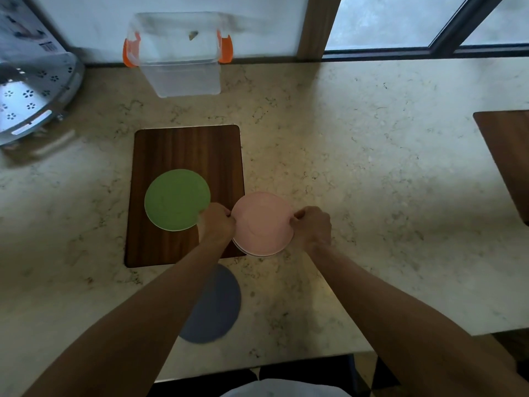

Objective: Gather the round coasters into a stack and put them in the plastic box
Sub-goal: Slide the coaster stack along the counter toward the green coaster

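Both hands hold a small stack of pink round coasters (263, 223) just off the right edge of the wooden board. My left hand (217, 222) pinches its left rim and my right hand (312, 224) pinches its right rim. A second pale edge shows under the top pink one. A green coaster (176, 199) lies flat on the board, left of my left hand. A blue-grey coaster (217, 308) lies on the counter nearer me, partly hidden by my left forearm. The clear plastic box (183, 73) with orange clips stands open at the back against the wall.
A dark wooden board (186, 150) lies mid-counter. A perforated metal steamer (31, 93) sits at the far left. Another wooden board (506, 144) pokes in at the right edge. The marble counter (357, 138) ends close to my body.
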